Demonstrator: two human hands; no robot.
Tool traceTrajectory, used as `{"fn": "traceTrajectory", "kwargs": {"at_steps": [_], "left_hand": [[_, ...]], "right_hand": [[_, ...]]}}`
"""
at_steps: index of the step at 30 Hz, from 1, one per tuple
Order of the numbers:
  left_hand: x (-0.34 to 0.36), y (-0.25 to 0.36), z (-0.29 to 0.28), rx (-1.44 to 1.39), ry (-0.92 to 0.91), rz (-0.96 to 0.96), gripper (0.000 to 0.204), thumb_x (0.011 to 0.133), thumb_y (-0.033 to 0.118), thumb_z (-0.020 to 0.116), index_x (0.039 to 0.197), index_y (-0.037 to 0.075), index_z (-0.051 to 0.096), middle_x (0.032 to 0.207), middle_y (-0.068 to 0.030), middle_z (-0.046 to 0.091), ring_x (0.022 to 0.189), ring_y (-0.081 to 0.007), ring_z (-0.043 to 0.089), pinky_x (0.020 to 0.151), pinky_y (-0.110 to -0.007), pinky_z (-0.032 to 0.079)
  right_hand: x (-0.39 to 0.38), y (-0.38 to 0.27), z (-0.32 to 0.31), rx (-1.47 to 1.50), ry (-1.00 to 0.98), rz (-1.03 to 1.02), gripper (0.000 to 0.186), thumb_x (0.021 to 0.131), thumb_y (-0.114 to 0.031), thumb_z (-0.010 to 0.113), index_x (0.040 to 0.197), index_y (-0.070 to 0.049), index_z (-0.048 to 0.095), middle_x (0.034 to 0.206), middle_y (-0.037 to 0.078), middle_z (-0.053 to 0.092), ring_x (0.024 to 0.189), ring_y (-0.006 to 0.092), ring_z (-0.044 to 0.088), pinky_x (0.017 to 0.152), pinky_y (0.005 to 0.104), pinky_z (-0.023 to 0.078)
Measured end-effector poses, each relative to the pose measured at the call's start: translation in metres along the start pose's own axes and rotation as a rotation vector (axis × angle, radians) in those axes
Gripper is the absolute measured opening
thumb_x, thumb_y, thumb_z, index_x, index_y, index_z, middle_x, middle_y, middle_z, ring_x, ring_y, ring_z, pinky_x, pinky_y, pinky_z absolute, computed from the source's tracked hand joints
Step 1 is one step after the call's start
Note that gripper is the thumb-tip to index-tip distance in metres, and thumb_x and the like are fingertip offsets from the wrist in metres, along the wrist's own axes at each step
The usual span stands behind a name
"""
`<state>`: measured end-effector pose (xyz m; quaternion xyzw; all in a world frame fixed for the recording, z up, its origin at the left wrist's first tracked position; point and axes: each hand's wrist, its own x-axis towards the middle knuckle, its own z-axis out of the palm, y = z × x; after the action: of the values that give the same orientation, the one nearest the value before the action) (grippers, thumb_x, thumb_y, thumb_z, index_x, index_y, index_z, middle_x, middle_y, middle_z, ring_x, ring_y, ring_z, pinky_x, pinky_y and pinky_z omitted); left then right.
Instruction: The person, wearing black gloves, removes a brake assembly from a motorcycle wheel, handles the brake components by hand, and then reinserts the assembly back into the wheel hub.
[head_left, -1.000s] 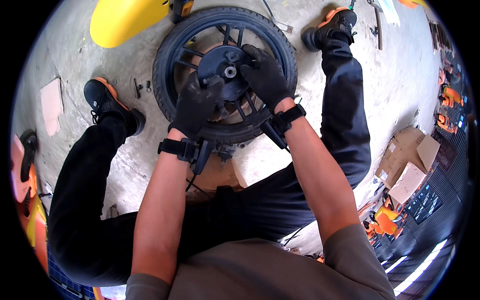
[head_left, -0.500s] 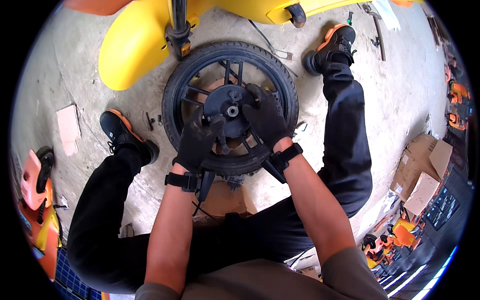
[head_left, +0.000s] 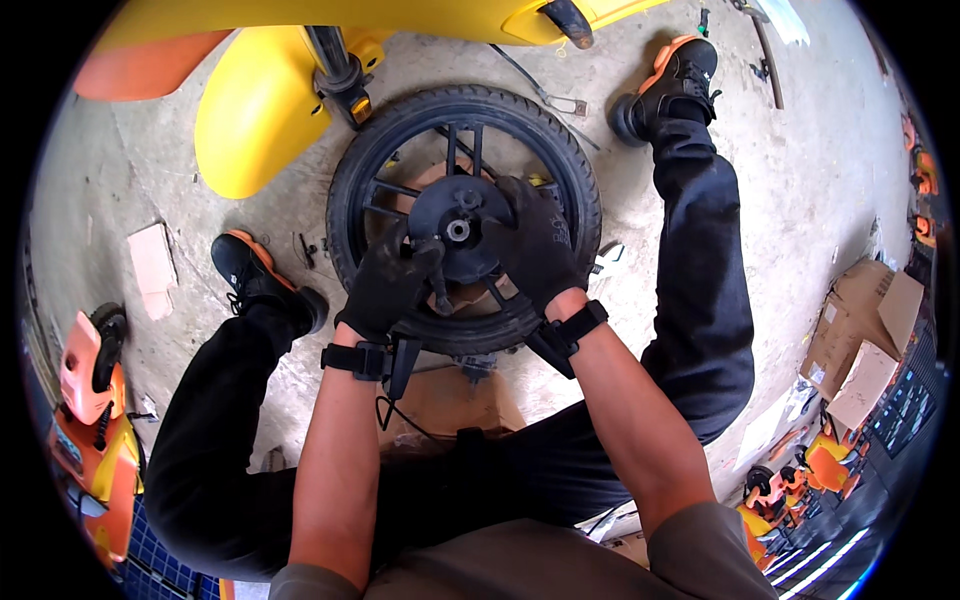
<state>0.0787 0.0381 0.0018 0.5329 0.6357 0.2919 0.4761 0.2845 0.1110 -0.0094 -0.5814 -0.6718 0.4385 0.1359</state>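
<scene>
Lower in my view than a second ago, the wheel (head_left: 465,97) circles its round hub (head_left: 465,258), which sits between left hand (head_left: 387,280) and right hand (head_left: 540,245), equally near, grips curled, whether clamped I cannot tell.

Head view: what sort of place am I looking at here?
Probably a motorbike or scooter repair workshop: a tyred wheel lies off any vehicle, a yellow mudguard shows beside a dark fork leg, and orange-and-yellow bodywork stands at the left.
</scene>
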Motion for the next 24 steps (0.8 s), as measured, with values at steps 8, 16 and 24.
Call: {"fn": "traceTrajectory", "kwargs": {"at_steps": [8,16,24], "left_hand": [[0.006,0.020,0.006,-0.307,0.066,-0.369,0.022,0.091,0.020,0.066,0.100,0.001,0.061,0.086,-0.0110,0.064,0.077,-0.0192,0.065,0.066,-0.032,0.050],[0.006,0.011,0.008,-0.257,0.097,-0.263,0.025,0.091,0.022,0.067,0.101,0.000,0.062,0.082,-0.0104,0.065,0.070,-0.0173,0.064,0.063,-0.032,0.051],[0.006,0.006,0.006,-0.255,0.090,-0.203,0.027,0.088,0.022,0.070,0.102,0.000,0.064,0.085,-0.0109,0.065,0.073,-0.0159,0.064,0.064,-0.031,0.051]], "right_hand": [[0.008,0.001,0.002,0.039,-0.043,0.026,0.055,0.084,-0.026,0.067,0.129,0.003,0.052,0.124,0.030,0.057,0.125,0.0476,0.046,0.109,0.0482,0.037],[0.007,0.008,0.006,0.070,-0.038,0.085,0.060,0.086,-0.035,0.063,0.131,0.003,0.051,0.129,0.029,0.054,0.124,0.0456,0.049,0.109,0.0481,0.038],[0.003,0.004,0.000,-0.048,-0.116,0.060,0.070,0.084,-0.036,0.067,0.137,0.004,0.044,0.130,0.031,0.052,0.123,0.0456,0.050,0.106,0.0486,0.040]]}}
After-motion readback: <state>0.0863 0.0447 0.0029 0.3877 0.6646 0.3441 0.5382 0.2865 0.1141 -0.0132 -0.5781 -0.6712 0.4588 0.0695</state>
